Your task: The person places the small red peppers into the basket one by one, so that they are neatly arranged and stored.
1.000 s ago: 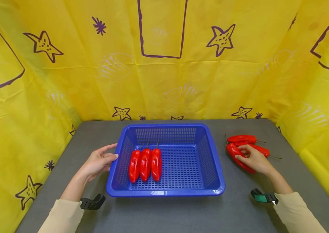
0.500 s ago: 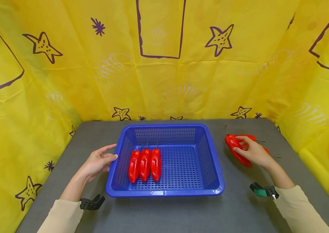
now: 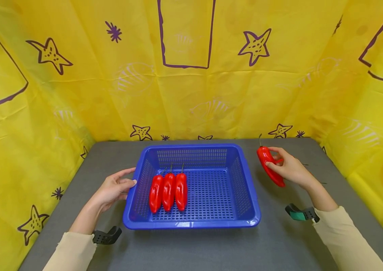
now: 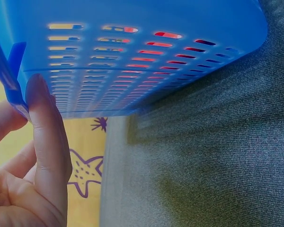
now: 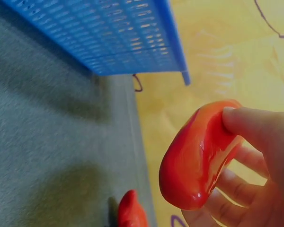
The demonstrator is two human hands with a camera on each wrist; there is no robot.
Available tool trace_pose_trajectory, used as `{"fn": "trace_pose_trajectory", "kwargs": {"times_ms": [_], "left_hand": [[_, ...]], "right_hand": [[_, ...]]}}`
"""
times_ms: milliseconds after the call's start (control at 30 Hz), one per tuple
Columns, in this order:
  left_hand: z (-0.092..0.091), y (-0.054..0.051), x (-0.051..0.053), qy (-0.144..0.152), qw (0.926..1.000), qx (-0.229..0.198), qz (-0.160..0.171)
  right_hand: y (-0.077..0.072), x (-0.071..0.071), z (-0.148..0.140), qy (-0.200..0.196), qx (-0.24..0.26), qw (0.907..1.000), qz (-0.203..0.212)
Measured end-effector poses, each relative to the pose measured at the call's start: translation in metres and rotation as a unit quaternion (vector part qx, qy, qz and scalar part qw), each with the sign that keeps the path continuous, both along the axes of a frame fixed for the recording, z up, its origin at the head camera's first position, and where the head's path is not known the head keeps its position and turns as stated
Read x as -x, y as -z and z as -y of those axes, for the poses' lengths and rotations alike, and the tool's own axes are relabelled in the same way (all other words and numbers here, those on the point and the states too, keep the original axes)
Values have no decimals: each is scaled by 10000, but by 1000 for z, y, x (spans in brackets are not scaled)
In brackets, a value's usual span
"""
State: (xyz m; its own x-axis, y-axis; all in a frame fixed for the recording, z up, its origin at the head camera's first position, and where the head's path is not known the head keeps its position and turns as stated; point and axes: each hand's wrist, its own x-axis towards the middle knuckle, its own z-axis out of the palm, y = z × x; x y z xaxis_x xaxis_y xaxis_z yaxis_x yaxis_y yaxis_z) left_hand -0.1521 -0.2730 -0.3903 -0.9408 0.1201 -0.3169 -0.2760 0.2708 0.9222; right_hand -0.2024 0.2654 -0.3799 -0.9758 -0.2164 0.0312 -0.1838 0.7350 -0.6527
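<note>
In the head view a blue plastic basket (image 3: 191,224) stands mid-table. Three red chili peppers (image 3: 169,191) lie side by side in its left half, stems toward the back. My left hand (image 3: 111,190) pinches the basket's left rim between thumb and fingers, which the left wrist view shows up close. To the right of the basket, my right hand (image 3: 291,169) grips another red chili pepper (image 5: 194,156) above the table, thumb on one side and fingers on the other, its stem pointing up and back. Beyond this hand lies more red pepper (image 5: 131,213), mostly hidden in the head view.
The grey tabletop (image 3: 225,248) carries everything. Yellow cloth (image 3: 184,101) with starfish drawings hangs along the back and both sides. A black strap (image 3: 301,213) with a green patch sits at the right wrist, and another black strap (image 3: 108,236) at the left.
My right hand has lifted the red chili pepper off the pile and carried it left and back, closer to the basket. The left hand has stayed on the rim.
</note>
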Motion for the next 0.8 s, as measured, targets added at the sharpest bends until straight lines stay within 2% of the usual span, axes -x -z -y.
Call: {"fn": "trace_pose_trajectory", "kwargs": {"times_ms": [500, 800], "left_hand": [[0, 1, 0, 36, 10000, -30, -14], [0, 0, 0, -8, 10000, -11, -1]], "right_hand": [[-26, 10, 19, -27, -210, 9998, -43], [-41, 15, 34, -225, -107, 9996, -116]]}}
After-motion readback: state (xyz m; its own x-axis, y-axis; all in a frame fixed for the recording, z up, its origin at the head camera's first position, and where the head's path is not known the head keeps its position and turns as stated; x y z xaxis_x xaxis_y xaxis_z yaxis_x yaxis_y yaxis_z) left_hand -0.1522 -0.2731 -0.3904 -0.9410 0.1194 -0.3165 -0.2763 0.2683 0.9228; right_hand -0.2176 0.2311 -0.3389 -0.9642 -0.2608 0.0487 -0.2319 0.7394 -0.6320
